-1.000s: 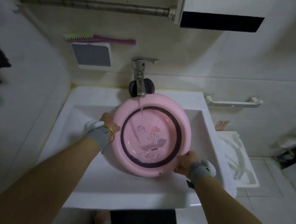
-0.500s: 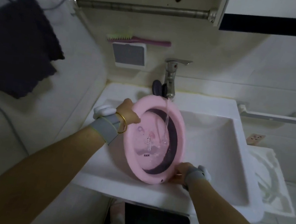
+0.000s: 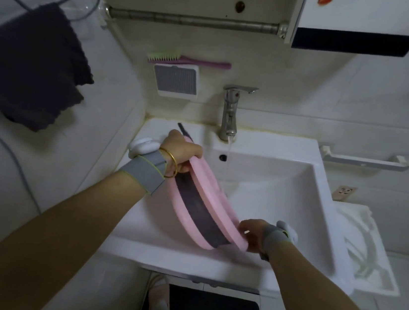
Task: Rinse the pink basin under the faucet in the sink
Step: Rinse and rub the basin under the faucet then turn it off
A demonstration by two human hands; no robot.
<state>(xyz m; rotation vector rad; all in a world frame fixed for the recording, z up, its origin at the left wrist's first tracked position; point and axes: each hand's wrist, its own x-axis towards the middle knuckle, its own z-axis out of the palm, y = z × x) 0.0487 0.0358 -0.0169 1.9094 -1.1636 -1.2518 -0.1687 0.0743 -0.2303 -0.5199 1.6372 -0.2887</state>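
Pink basin stands tipped on edge over the left half of the sink, its rim running from 11 o'clock to 5 o'clock. Left hand is closed over the upper rim; right hand is closed on the lower rim. Faucet at 12 o'clock runs; the stream falls just right of the basin, apparently clear of it.
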